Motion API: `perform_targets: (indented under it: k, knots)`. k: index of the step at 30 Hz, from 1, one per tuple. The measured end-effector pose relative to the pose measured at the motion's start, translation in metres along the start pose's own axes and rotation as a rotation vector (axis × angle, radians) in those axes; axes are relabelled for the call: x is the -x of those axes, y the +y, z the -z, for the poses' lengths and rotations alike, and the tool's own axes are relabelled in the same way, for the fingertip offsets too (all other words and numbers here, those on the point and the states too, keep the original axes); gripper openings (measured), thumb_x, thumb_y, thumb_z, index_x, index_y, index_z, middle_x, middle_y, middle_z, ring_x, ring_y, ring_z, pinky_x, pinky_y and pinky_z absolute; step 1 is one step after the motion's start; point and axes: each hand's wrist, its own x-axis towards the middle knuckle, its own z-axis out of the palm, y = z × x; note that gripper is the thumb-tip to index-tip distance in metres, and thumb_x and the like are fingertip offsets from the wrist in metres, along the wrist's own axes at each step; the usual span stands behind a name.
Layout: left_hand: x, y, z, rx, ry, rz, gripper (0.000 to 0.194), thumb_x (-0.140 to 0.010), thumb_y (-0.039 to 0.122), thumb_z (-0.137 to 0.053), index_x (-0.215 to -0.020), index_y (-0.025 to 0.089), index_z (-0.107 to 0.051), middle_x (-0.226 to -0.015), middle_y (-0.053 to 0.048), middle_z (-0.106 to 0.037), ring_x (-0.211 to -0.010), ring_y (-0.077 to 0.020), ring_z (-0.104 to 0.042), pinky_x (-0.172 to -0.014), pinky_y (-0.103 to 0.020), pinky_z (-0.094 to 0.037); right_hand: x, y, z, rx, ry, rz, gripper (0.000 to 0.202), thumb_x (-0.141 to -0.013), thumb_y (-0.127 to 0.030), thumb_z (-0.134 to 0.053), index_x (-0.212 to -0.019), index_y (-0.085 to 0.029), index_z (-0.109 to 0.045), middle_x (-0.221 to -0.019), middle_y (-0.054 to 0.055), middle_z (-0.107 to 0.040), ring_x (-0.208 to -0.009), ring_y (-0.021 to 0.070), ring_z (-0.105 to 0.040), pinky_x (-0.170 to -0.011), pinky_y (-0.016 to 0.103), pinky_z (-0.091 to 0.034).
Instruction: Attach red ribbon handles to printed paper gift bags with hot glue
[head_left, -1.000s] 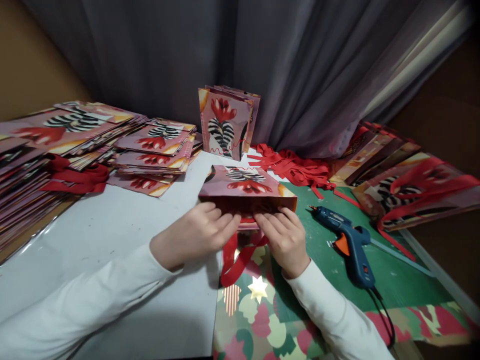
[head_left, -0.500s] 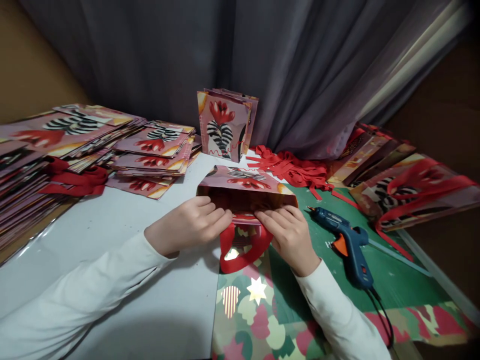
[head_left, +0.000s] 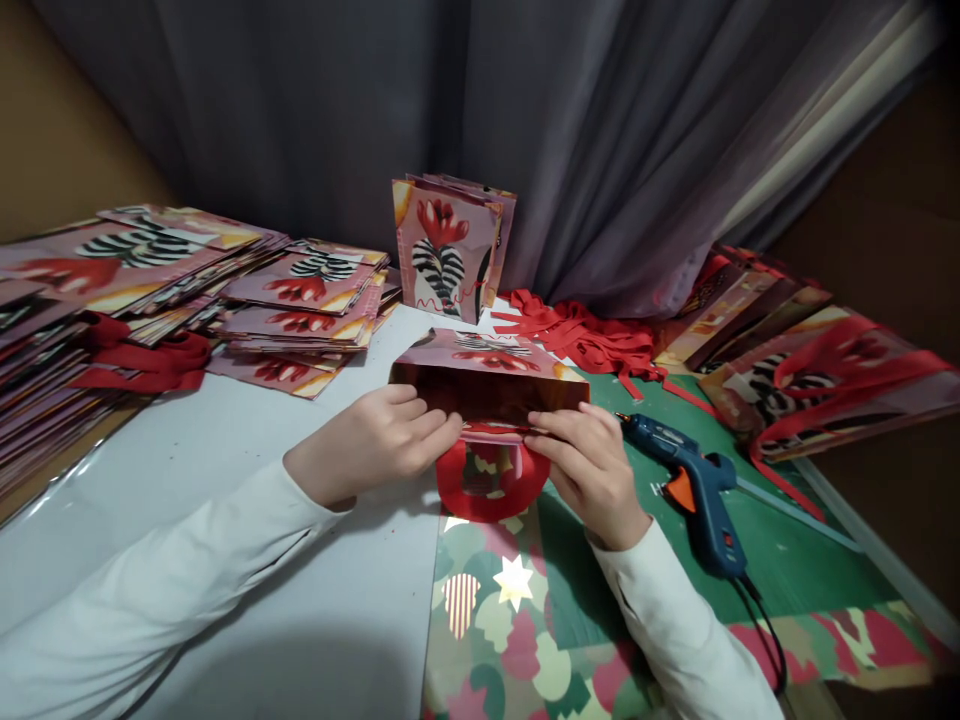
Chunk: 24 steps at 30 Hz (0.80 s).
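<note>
Curled left hand (head_left: 379, 440) and looser right hand (head_left: 589, 475) pinch the bag (head_left: 491, 358); its red loop (head_left: 491, 507) now lies rounder, seemingly better aligned.

- At 12 o'clock, upright pink paper bag (head_left: 450, 225) with striped print: red cursive script (head_left: 450, 300), illegible.
- At 4 o'clock, flat green sheet (head_left: 600, 590): white "H" (head_left: 655, 490).

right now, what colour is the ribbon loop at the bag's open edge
The ribbon loop is red, clearest in the head view.
</note>
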Motion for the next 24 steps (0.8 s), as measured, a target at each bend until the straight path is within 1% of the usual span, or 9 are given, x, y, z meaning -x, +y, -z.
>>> perform_targets:
  k: [5,8,10,12,13,15,17,21,24]
  knots:
    - [0.007,-0.009,-0.003,-0.001,-0.061,0.044,0.027,-0.088,-0.003,-0.045,-0.088,0.016,-0.064,-0.072,0.0,-0.069,-0.058,-0.013,-0.056,-0.06,-0.03,-0.037,0.001,0.013,0.015,0.019,0.096,-0.046,0.01,-0.09,-0.014,-0.061,-0.094,-0.023,-0.063,-0.114,0.009,-0.073,-0.105,0.0214,-0.066,-0.093,0.041,-0.05]
    - [0.011,-0.014,-0.004,0.023,-0.11,0.082,0.027,-0.088,-0.003,-0.044,-0.087,0.017,-0.063,-0.074,0.0,-0.069,-0.06,-0.0128,-0.056,-0.061,-0.03,-0.036,0.004,0.019,0.019,-0.054,0.212,-0.199,0.016,-0.092,-0.015,-0.055,-0.079,-0.021,-0.061,-0.079,0.006,-0.071,-0.076,0.0181,-0.065,-0.073,0.034,-0.051]
    - [0.011,-0.015,-0.004,0.024,-0.145,0.085,0.028,-0.088,-0.003,-0.044,-0.085,0.017,-0.062,-0.073,0.0,-0.069,-0.059,-0.0128,-0.056,-0.061,-0.031,-0.036,0.006,0.022,0.017,-0.068,0.171,-0.283,0.032,-0.095,-0.017,-0.052,-0.064,-0.021,-0.057,-0.055,-0.001,-0.058,-0.055,0.0139,-0.055,-0.063,0.03,-0.046]
    - [0.011,-0.015,-0.003,0.011,-0.162,0.077,0.027,-0.088,-0.003,-0.043,-0.084,0.017,-0.062,-0.072,0.0,-0.068,-0.058,-0.0128,-0.055,-0.06,-0.031,-0.036,0.008,0.026,0.012,-0.061,0.087,-0.339,0.041,-0.097,-0.02,-0.049,-0.057,-0.022,-0.057,-0.047,-0.003,-0.053,-0.05,0.0127,-0.052,-0.065,0.029,-0.046]
    - [0.01,-0.015,-0.002,0.006,-0.167,0.072,0.028,-0.088,-0.003,-0.043,-0.084,0.017,-0.062,-0.072,0.0,-0.068,-0.057,-0.0127,-0.055,-0.06,-0.031,-0.036,0.009,0.027,0.01,-0.04,0.045,-0.359,0.038,-0.098,-0.022,-0.048,-0.063,-0.021,-0.062,-0.052,-0.002,-0.059,-0.056,0.0137,-0.057,-0.072,0.03,-0.047]
    - [0.009,-0.014,-0.001,-0.005,-0.168,0.062,0.028,-0.087,-0.004,-0.043,-0.085,0.016,-0.062,-0.071,0.0,-0.068,-0.057,-0.0127,-0.055,-0.06,-0.031,-0.036,0.009,0.03,0.005,0.039,-0.034,-0.405,0.025,-0.099,-0.025,-0.046,-0.096,-0.021,-0.071,-0.087,0.006,-0.074,-0.086,0.0188,-0.067,-0.09,0.037,-0.045]
    - [0.008,-0.014,0.0,-0.022,-0.147,0.053,0.029,-0.087,-0.005,-0.042,-0.085,0.016,-0.062,-0.07,0.0,-0.068,-0.056,-0.0129,-0.055,-0.06,-0.031,-0.036,0.009,0.031,0.003,0.129,-0.061,-0.425,0.03,-0.098,-0.027,-0.047,-0.122,-0.023,-0.064,-0.121,0.012,-0.068,-0.111,0.0234,-0.062,-0.102,0.045,-0.037]
    - [0.007,-0.014,0.0,-0.057,-0.106,0.04,0.029,-0.088,-0.005,-0.042,-0.083,0.015,-0.063,-0.068,0.001,-0.067,-0.055,-0.0133,-0.055,-0.059,-0.031,-0.037,0.009,0.029,0.003,0.176,0.041,-0.392,0.023,-0.096,-0.025,-0.054,-0.111,-0.03,-0.071,-0.11,0.006,-0.073,-0.094,0.0205,-0.067,-0.102,0.045,-0.035]
    - [0.007,-0.013,-0.001,-0.064,-0.099,0.037,0.026,-0.089,-0.002,-0.044,-0.083,0.016,-0.063,-0.065,0.001,-0.066,-0.054,-0.0133,-0.054,-0.059,-0.031,-0.036,0.009,0.028,0.0,0.246,0.011,-0.415,0.034,-0.096,-0.025,-0.053,-0.129,-0.026,-0.062,-0.143,0.016,-0.054,-0.107,0.0239,-0.064,-0.102,0.049,-0.033]
